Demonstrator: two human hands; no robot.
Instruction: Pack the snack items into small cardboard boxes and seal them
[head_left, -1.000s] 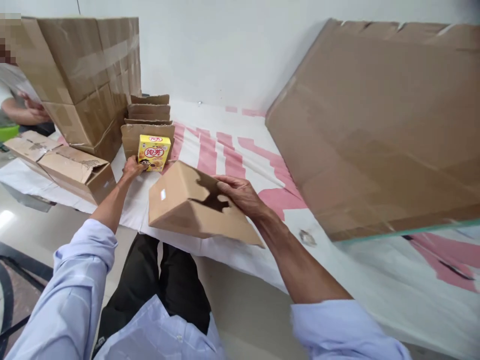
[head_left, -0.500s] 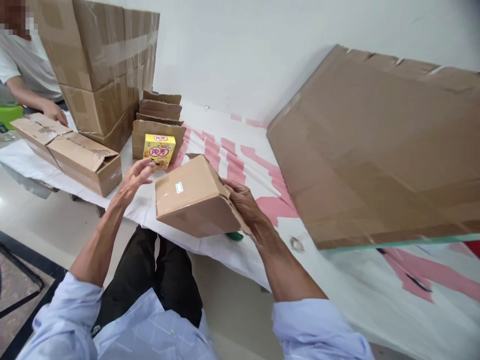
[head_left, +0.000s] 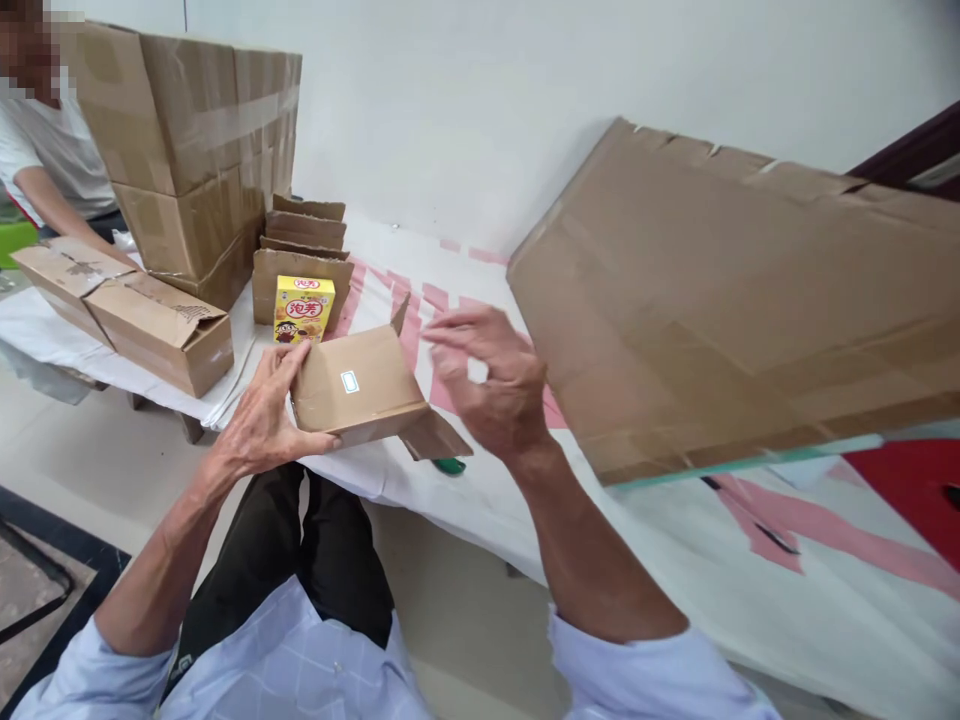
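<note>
A small brown cardboard box [head_left: 367, 375] with a white label lies in front of me, its flaps spread at the right end. My left hand [head_left: 270, 420] grips its left end, thumb along the near side and fingers at the far corner. Just off the flaps, my right hand [head_left: 491, 385] is raised, apart from the box, with its fingers parted and slightly blurred. A yellow printed snack box [head_left: 304, 308] stands upright behind my left hand. Under the box's right flap, a green object [head_left: 450, 466] shows only in part.
Upright brown cardboard pieces [head_left: 306, 235] stand behind the yellow box. Large taped cartons [head_left: 202, 130] are stacked at left, with long closed boxes [head_left: 150, 310] before them. A co-worker's arm [head_left: 67, 215] reaches there. A big cardboard sheet [head_left: 735, 300] leans on the wall at right.
My left hand has closed on the box's left end. My right hand has let go of the right end and lifted away. The flaps there now stick out.
</note>
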